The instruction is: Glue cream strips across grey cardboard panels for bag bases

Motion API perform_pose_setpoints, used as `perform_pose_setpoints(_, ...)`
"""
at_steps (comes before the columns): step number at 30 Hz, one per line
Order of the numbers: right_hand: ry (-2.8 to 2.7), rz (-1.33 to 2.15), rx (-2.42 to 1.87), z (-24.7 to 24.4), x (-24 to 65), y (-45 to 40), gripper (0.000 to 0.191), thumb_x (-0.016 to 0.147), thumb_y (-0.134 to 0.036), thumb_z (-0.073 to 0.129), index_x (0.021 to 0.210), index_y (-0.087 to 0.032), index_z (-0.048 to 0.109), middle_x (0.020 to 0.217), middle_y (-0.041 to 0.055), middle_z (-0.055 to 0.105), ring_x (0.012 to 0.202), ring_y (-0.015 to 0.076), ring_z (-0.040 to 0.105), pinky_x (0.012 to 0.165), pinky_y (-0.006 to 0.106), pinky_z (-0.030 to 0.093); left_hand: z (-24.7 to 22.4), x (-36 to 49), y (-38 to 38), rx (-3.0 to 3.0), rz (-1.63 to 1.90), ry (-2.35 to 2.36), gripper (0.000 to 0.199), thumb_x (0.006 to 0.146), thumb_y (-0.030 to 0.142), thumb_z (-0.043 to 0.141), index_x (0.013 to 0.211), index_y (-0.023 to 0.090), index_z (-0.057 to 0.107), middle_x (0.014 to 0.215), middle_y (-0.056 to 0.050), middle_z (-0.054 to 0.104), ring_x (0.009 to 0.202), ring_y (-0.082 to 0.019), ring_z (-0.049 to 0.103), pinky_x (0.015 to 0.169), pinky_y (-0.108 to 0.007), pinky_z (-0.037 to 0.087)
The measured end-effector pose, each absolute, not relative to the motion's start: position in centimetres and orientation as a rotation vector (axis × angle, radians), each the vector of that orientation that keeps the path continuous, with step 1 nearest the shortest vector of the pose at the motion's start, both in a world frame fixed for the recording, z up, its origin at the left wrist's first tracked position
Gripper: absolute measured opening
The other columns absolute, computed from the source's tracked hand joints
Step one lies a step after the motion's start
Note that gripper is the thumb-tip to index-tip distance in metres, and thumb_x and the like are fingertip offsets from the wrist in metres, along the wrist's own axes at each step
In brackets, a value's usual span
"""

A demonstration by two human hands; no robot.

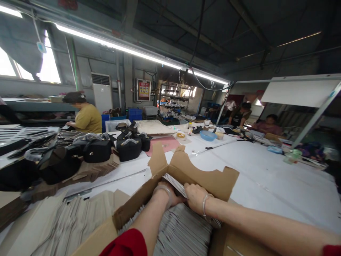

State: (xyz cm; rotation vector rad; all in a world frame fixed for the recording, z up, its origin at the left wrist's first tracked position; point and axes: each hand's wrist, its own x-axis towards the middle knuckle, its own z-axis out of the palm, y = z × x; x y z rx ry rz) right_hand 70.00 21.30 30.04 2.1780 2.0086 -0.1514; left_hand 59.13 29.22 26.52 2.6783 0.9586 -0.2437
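An open cardboard box (205,177) stands before me, its flaps raised at the far side. Inside it lie rows of thin grey-white pieces (183,233), packed on edge. My left hand (170,193) reaches into the box and is closed on the near end of a small stack of white-edged flat pieces (174,184). On the right side of that same stack, my right hand (195,197) is closed too, its fingers partly hidden behind the pieces. The stack tilts above the packed rows, near the far corner of the box.
Black bags (129,149) stand at the left, beside piles of grey-beige sheets (80,217). A white table (255,177) stretches to the right. Farther back are a blue basin (208,135), a pink mat (163,145) and a person in yellow (89,117). More people sit at the far right.
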Motion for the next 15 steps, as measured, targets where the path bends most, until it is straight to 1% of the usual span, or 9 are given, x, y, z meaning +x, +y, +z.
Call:
perform_pose_setpoints(2, 2.053, -0.100, 2.126, 29.7, 70.3, 21.3, 0.029, 0.067, -0.013, 0.051, 0.096, -0.010, 0.055, 0.091, 0.0183, 0.065, 0.085, 0.0320, 0.063, 0.068, 0.040, 0.049, 26.7, 58.9, 29.2, 2.680, -0.232, 0.960, 0.068, 0.071, 0.054, 0.044, 0.129, 0.019, 0.040, 0.134, -0.012, 0.042, 0.121, -0.031, 0.040, 0.097, -0.045, 0.035)
perform_pose_setpoints(5, 2.080, -0.140, 2.074, 29.2, 70.6, 21.7, 0.032, 0.067, -0.014, 0.053, 0.098, -0.010, 0.054, 0.092, 0.0179, 0.065, 0.085, 0.0303, 0.063, 0.068, 0.037, 0.049, 26.6, 59.3, 28.6, 2.703, -0.219, 0.890, 0.063, 0.072, 0.052, 0.043, 0.125, 0.017, 0.044, 0.133, -0.013, 0.043, 0.121, -0.032, 0.040, 0.097, -0.046, 0.034)
perform_pose_setpoints(8, 2.098, -0.185, 2.051, 28.9, 70.9, 22.1, 0.032, 0.068, -0.015, 0.052, 0.100, -0.012, 0.053, 0.093, 0.0164, 0.066, 0.085, 0.0285, 0.064, 0.067, 0.035, 0.049, 26.5, 60.1, 27.7, 2.722, -0.221, 0.757, 0.054, 0.075, 0.046, 0.040, 0.121, 0.018, 0.049, 0.128, -0.011, 0.049, 0.117, -0.027, 0.045, 0.096, -0.040, 0.037)
perform_pose_setpoints(11, 2.100, -0.197, 2.056, 29.0, 71.0, 22.0, 0.026, 0.072, -0.019, 0.050, 0.096, -0.012, 0.055, 0.092, 0.0172, 0.065, 0.084, 0.0296, 0.064, 0.065, 0.036, 0.050, 26.5, 60.6, 27.2, 2.722, -0.242, 0.690, 0.049, 0.077, 0.041, 0.039, 0.119, 0.018, 0.051, 0.122, -0.009, 0.055, 0.112, -0.023, 0.050, 0.094, -0.034, 0.039)
perform_pose_setpoints(13, 2.103, -0.167, 2.076, 29.2, 70.9, 21.7, 0.026, 0.075, -0.020, 0.047, 0.099, -0.012, 0.054, 0.093, 0.0181, 0.065, 0.086, 0.0304, 0.063, 0.067, 0.038, 0.049, 26.5, 60.8, 27.3, 2.718, -0.266, 0.695, 0.048, 0.076, 0.040, 0.040, 0.118, 0.019, 0.051, 0.118, -0.008, 0.058, 0.110, -0.022, 0.052, 0.092, -0.033, 0.041)
perform_pose_setpoints(15, 2.108, -0.144, 2.085, 29.4, 70.7, 21.5, 0.030, 0.075, -0.018, 0.047, 0.105, -0.011, 0.051, 0.094, 0.0178, 0.064, 0.089, 0.0295, 0.062, 0.071, 0.039, 0.049, 26.6, 60.8, 27.5, 2.713, -0.285, 0.716, 0.047, 0.075, 0.040, 0.042, 0.116, 0.019, 0.053, 0.114, -0.008, 0.061, 0.109, -0.022, 0.053, 0.090, -0.032, 0.042)
